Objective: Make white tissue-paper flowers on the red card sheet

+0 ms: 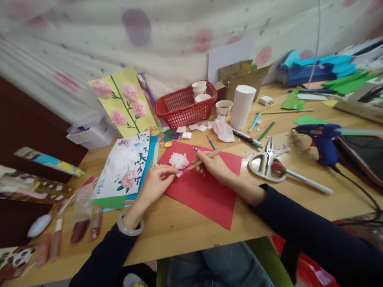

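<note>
A crumpled white paper cluster [178, 160] sits on the upper left part of a red sheet [203, 199], flat on a wooden worktop [167, 235]. My left hand [157, 184] is narrowed beside it, fingertips at a small white scrap [179, 174]; I cannot tell whether they pinch it. My right hand [214, 165] grips a slim tan stick [194, 164] like a pen, its tip angled down near the scrap. I judge a light touch best, since thin paper probably crushes easily. A floral picture [115, 169] just left and scissors [266, 165] on the right seem likeliest to get in my way. Beyond lie white squares [186, 135], a crumpled tissue [223, 129], a paper cup [224, 107] and a red basket [173, 118]; a blue glue gun [321, 139] rests well apart, far right.
</note>
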`<state>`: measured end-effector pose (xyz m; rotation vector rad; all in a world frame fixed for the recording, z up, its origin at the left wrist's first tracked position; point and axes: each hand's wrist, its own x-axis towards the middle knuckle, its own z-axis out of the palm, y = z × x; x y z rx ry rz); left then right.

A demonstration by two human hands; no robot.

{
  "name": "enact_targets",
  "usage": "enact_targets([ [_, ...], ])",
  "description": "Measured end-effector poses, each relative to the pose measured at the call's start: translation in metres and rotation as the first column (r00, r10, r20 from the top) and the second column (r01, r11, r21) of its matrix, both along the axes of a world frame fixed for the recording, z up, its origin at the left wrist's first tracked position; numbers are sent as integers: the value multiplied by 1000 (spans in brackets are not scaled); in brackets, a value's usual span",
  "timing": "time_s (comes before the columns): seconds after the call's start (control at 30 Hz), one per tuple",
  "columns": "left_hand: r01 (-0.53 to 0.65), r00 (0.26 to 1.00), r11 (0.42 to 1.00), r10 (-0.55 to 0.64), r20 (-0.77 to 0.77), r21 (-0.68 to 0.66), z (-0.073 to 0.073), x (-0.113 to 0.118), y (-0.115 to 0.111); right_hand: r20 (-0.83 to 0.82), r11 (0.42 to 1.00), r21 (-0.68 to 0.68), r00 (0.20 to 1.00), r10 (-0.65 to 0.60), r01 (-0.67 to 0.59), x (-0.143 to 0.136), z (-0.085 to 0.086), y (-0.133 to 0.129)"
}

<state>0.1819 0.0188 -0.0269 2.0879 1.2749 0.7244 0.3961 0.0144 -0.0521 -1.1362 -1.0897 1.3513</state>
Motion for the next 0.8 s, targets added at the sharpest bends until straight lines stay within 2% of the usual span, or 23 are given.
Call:
enact_targets([
  [0.13,42,999,997,-43,-27,-58,6,-12,0,89,987,134,993,82,-93,-5,-9,2],
  [0.23,46,999,991,-46,2,-125,10,-14,-3,188,976,176,978,93,-127,-10,-13,3],
  [0.37,-11,999,977,21,44,-212,11,-5,-6,270,973,208,962,40,-99,-13,-12,3],
  [0.5,-55,997,955,66,29,-290,3,11,-8,330,963,249,944,15,-103,-12,-10,3],
  [0.57,-70,997,973,72,4,-222,-2,17,-6,322,958,264,947,21,-111,-12,-9,4],
  [0.67,-73,996,997,73,-50,7,-11,20,0,271,964,242,961,46,-114,-12,-9,4],
  [0.8,-68,987,967,101,-122,245,-18,16,7,224,973,218,974,24,-73,-13,-10,2],
])
